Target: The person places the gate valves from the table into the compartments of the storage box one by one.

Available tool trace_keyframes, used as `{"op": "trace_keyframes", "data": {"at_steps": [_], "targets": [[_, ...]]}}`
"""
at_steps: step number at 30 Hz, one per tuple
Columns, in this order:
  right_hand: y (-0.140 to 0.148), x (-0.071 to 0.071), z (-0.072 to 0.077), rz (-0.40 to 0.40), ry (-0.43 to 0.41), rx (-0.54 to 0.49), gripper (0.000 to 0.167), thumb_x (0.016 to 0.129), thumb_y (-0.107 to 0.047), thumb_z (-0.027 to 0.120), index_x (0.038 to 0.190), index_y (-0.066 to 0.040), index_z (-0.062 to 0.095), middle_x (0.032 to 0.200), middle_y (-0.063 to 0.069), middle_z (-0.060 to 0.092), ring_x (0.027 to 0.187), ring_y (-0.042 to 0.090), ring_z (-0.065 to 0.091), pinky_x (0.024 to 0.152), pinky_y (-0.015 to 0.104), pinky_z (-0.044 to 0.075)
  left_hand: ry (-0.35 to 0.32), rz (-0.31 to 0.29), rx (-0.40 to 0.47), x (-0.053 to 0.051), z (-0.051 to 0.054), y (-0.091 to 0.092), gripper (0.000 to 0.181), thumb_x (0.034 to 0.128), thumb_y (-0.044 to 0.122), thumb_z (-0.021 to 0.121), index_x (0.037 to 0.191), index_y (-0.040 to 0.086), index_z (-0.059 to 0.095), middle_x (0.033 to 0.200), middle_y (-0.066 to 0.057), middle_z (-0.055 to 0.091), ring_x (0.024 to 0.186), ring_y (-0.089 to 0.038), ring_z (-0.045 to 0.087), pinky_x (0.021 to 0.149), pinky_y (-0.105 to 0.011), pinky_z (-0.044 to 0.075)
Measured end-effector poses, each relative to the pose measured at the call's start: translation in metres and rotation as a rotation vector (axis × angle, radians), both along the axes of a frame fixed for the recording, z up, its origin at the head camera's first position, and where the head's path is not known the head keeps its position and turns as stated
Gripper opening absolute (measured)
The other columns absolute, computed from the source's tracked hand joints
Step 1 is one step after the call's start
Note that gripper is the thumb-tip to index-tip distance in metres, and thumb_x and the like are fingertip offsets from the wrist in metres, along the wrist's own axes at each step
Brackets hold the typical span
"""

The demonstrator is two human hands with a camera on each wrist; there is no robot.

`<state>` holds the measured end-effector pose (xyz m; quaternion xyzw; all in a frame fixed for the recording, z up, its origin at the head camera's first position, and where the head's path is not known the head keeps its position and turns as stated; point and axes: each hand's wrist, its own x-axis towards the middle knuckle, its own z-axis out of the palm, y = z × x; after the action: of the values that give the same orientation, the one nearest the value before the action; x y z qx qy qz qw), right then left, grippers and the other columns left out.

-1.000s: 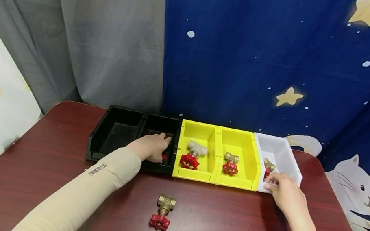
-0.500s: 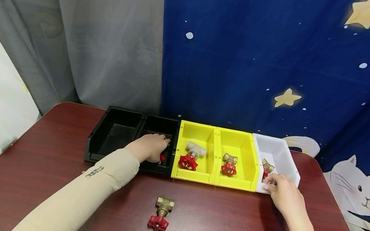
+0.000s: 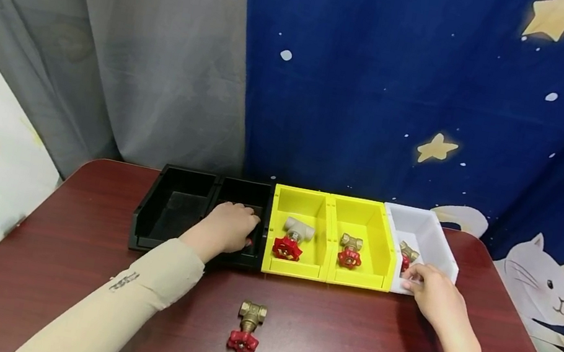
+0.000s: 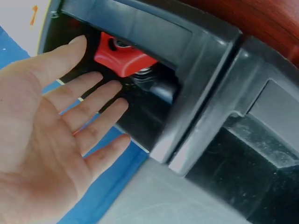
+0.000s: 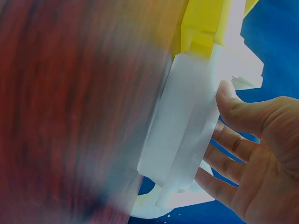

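My left hand [image 3: 229, 226] is over the right-hand black bin [image 3: 248, 187], its fingers loosely extended in the left wrist view. Beside them in that bin lies a valve with a red handwheel [image 4: 122, 57] and a dark body, apart from the fingers. At the front of the white bin [image 3: 438, 254] is my right hand [image 3: 436, 294]. Its thumb is by the front rim and its other fingers reach behind the front wall [image 5: 175, 112], holding nothing visible. A brass valve with a red handwheel [image 3: 409, 250] lies in the white bin, partly hidden by that hand.
Two yellow bins stand between: one holds a grey-bodied valve [image 3: 295, 238], the other a brass valve [image 3: 350, 251]. Another brass valve [image 3: 247, 328] lies on the reddish table [image 3: 331, 348] in front. The left black bin [image 3: 173, 213] adjoins on the left. Curtains hang behind.
The left forearm has shifted slightly left and the left hand has turned a little, with less of the red handwheel showing beneath it. The right hand has stayed in place.
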<state>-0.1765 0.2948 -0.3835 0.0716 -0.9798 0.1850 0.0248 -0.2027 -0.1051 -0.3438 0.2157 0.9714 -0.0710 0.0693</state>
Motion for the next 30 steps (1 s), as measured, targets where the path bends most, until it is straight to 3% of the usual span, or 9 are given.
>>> {"op": "trace_keyframes", "data": {"at_steps": [9,18,24,30], "targets": [[0.001,-0.002,0.003,0.003,0.004,0.003,0.012,0.087,-0.016,0.076,0.090,-0.010,0.067,0.088,0.009,0.061,0.081,0.032,0.056,0.069,0.053,0.048,0.179,-0.086,0.034,0.026,0.007,-0.004,0.034,0.0928,0.027,0.071,0.121,0.008,0.068,0.114,-0.008,0.068,0.103,-0.027,0.064,0.095,-0.045,0.050],[0.000,-0.001,0.000,-0.003,-0.005,0.006,0.011,0.087,-0.015,0.076,0.090,-0.009,0.068,0.089,0.009,0.061,0.083,0.032,0.056,0.071,0.053,0.049,0.276,-0.164,0.109,0.049,0.011,-0.010,0.028,0.0917,0.026,0.072,0.115,0.010,0.071,0.110,-0.006,0.070,0.100,-0.026,0.065,0.089,-0.043,0.051],[0.001,0.000,0.001,0.008,0.003,0.011,0.012,0.087,-0.016,0.076,0.090,-0.009,0.067,0.088,0.010,0.061,0.082,0.032,0.056,0.070,0.055,0.049,0.331,-0.140,0.167,0.058,0.012,-0.010,0.025,0.0919,0.027,0.071,0.112,0.011,0.072,0.105,-0.004,0.070,0.096,-0.024,0.065,0.085,-0.042,0.052],[0.001,-0.001,0.001,0.011,0.008,0.012,0.013,0.086,-0.017,0.077,0.089,-0.009,0.068,0.087,0.009,0.061,0.082,0.031,0.056,0.068,0.054,0.048,0.324,-0.114,0.274,0.072,0.006,-0.007,0.022,0.0932,0.027,0.069,0.109,0.012,0.073,0.104,-0.004,0.069,0.094,-0.023,0.066,0.083,-0.040,0.054]]}}
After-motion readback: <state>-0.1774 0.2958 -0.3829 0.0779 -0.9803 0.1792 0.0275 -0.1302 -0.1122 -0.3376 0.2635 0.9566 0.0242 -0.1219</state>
